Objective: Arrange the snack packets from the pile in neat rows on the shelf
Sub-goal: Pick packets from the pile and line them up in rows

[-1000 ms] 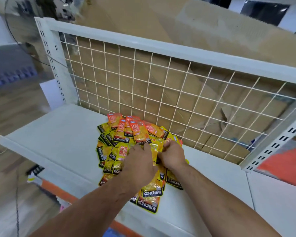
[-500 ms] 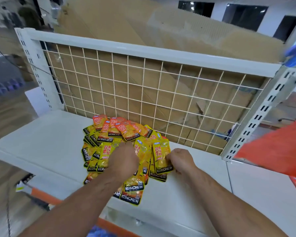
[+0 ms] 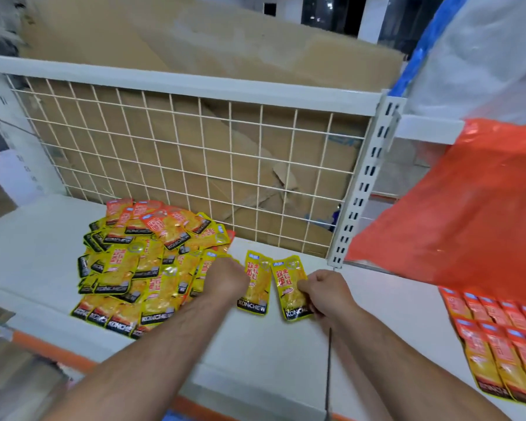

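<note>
Pinching the right packet (image 3: 287, 284), the right hand (image 3: 325, 294) should square it beside the left packet (image 3: 257, 290) at frame centre; left hand (image 3: 225, 279) curled, grip hidden.

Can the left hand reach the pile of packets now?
Probably yes. The left hand sits at the right edge of the pile, nothing between; the right hand pinches a separate packet.

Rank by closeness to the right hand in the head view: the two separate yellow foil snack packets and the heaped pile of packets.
1. The yellow foil snack packet, pinched by the right hand.
2. The second yellow foil packet, just left, at the left hand.
3. The heaped pile of packets, farthest left.
</note>
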The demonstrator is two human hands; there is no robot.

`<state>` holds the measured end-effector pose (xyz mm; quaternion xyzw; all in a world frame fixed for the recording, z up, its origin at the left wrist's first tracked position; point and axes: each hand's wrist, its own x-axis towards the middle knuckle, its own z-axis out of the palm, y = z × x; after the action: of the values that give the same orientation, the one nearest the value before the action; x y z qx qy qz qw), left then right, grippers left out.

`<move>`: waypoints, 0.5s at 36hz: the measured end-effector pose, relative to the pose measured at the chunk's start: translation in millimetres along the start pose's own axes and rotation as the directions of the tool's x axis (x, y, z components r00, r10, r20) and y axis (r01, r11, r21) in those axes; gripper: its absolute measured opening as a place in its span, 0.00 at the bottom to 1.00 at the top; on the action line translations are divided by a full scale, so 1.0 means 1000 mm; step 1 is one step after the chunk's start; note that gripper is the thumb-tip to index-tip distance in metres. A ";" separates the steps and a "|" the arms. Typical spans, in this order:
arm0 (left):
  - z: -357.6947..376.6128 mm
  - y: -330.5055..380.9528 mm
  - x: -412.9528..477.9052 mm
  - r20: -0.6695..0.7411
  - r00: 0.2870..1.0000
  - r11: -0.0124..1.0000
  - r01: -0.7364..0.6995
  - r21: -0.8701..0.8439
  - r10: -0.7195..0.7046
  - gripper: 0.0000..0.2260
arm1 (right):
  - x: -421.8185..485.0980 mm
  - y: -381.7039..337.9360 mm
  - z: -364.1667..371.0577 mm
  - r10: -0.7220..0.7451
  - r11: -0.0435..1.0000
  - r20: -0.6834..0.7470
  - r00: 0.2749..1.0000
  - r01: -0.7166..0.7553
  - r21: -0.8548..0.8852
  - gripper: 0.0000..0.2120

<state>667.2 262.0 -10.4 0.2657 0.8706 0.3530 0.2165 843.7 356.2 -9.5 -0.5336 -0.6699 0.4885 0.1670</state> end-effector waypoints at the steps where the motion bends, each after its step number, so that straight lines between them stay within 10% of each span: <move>1: 0.007 0.002 -0.001 0.014 1.000 0.999 -0.007 0.038 0.007 0.10 | 0.001 0.006 -0.008 0.003 1.000 -0.016 1.000 -0.003 -0.007 0.14; 18: 0.057 0.033 0.029 0.001 0.993 0.929 -0.112 0.352 0.120 0.08 | 0.012 0.048 -0.059 0.124 0.986 -0.083 0.989 -0.114 0.120 0.12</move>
<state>687.3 328.5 -29.1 0.3474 0.9046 0.2067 0.1353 909.3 392.6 -25.8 -0.5838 -0.5993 0.5106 0.1982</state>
